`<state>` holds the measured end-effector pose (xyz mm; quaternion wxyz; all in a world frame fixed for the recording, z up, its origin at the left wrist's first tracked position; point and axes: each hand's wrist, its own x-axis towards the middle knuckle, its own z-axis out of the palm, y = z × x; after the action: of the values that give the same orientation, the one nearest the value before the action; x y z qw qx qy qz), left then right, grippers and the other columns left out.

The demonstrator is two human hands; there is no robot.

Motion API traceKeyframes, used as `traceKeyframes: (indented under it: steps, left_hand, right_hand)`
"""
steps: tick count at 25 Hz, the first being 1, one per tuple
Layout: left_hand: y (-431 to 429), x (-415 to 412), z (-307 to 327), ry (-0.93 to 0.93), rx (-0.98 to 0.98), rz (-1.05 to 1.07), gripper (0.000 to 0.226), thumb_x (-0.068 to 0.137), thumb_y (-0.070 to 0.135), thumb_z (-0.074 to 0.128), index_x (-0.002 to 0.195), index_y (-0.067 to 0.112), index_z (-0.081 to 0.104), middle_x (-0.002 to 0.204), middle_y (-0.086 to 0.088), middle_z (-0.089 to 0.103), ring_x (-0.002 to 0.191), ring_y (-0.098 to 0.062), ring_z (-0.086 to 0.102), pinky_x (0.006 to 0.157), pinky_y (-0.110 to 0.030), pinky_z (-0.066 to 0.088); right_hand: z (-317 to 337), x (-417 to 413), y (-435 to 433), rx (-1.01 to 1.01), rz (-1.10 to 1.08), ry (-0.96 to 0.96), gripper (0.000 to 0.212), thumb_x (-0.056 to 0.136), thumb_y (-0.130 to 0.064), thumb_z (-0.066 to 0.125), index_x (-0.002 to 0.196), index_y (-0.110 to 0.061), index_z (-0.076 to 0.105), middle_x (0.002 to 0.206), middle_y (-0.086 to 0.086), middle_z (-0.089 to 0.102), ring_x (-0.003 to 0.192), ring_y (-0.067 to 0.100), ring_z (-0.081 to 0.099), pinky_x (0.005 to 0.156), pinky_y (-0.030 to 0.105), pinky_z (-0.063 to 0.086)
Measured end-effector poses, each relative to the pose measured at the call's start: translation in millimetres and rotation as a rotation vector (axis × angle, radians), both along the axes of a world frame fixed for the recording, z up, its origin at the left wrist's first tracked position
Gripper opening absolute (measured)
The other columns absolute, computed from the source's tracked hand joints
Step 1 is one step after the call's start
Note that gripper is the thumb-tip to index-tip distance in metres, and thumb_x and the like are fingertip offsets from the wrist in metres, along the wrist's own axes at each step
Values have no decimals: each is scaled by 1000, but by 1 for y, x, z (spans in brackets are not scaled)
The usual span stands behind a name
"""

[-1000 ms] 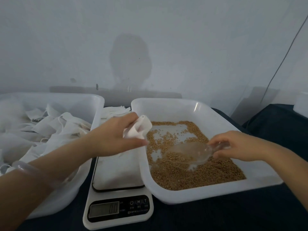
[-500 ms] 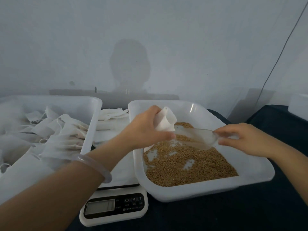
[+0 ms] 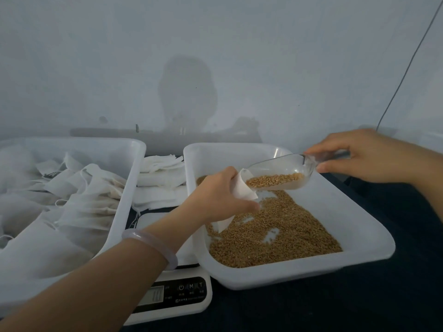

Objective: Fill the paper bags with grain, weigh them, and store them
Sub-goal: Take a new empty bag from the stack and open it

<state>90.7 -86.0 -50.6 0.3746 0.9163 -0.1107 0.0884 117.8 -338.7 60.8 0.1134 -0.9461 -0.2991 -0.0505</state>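
Plastic scoop (image 3: 275,174) pinched in right hand (image 3: 369,156), tip at bag (image 3: 243,189) gripped in left hand (image 3: 219,195), over grain tray (image 3: 359,212). Scale (image 3: 182,295) half hidden under left arm (image 3: 119,271).

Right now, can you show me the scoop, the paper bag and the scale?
scoop (image 3: 282,165): head view, its clear bowl.
paper bag (image 3: 243,190): head view, white side under its mouth.
scale (image 3: 189,293): head view, front button panel.

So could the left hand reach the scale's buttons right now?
Likely yes: the scale sits close by, its buttons bare, with nothing between. But the left hand grips a paper bag, so it is busy.
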Motion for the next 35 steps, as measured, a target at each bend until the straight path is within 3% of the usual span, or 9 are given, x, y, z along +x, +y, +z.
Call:
traceKeyframes:
  steps: [3,7,14,18,22,25,27,31,35]
  left_hand:
    - [-3,1,-3,10,45,0,49,65,55,77,74,32,35,76,12,50,63,-4,50,50,-20,36]
    - [-5,0,-5,-8,91,36,48,64,62,72,76,31,39,78,11,53,67,-7,52,53,-25,39]
    - [-4,-2,-7,-54,120,90,48,67,64,67,76,26,40,75,11,50,65,-5,47,50,-24,33]
    - [-4,-3,-9,-37,100,102,49,75,62,58,93,20,42,80,11,49,70,-5,50,51,-24,38]
    - [-4,-5,-9,-57,38,107,45,78,58,58,93,18,43,81,7,52,70,-8,54,51,-25,40]
    - [-4,-5,-9,-62,30,103,46,79,59,57,93,19,41,81,7,52,69,-8,53,51,-25,38]
    - [-3,-6,-9,-63,26,100,46,79,61,56,92,19,40,80,8,52,68,-7,53,49,-24,37]
    - [-2,-5,-10,-23,-68,100,49,78,62,57,99,20,45,84,9,55,71,-6,56,51,-22,38]
    - [5,-6,-8,28,-400,45,47,74,62,62,101,25,51,86,9,62,74,-6,61,57,-19,42]
  right_hand:
    - [15,2,14,-201,7,-136,34,78,-51,57,112,-52,54,109,-24,60,110,8,53,109,40,28]
    - [28,5,32,-408,21,-348,35,83,-52,52,118,-52,54,112,-23,57,111,7,47,108,34,7]
    - [31,4,47,-432,78,-442,32,85,-46,57,117,-50,56,109,-20,56,99,2,40,107,33,6]
    - [32,10,28,-286,70,-313,33,72,-53,55,104,-52,59,100,-21,59,97,8,50,100,37,22]
    - [3,14,-9,-172,-124,-29,34,72,-26,79,84,-48,56,104,-14,64,98,9,56,90,33,42]
    - [-69,3,-6,-326,-62,120,29,75,-38,75,97,-48,58,102,-26,57,98,-5,52,96,35,44]
    - [-96,-4,1,-223,8,251,29,75,-36,76,93,-50,59,94,-25,59,92,-9,54,88,23,46]
    - [-92,-2,-10,3,-20,390,30,76,-32,75,97,-49,63,98,-29,65,95,-16,55,89,18,43]
    - [-62,2,-22,44,24,356,31,70,-46,65,100,-55,64,105,-36,62,101,-16,55,88,16,39]
